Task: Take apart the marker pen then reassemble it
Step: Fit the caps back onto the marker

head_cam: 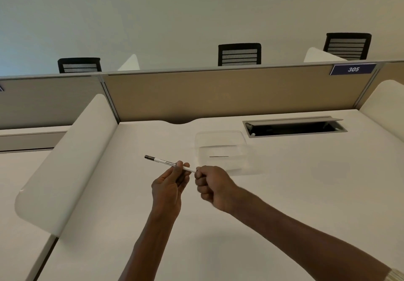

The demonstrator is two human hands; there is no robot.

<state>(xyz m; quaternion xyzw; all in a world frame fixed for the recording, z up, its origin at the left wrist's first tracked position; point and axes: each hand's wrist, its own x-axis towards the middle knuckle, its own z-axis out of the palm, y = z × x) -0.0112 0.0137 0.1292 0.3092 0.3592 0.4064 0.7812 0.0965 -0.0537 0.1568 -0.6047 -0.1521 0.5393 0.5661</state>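
White marker pen (169, 163) hung above the desk (284, 193), near the clear tray (220, 149); my left hand (169, 184) pinched its middle, my right hand (213, 185) closed around its near end.

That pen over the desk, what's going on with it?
A person holds a white marker pen in the air above a white desk. The left hand pinches the barrel near its middle, while the right hand is closed over one end. The dark end points away to the left. No part looks separated yet.
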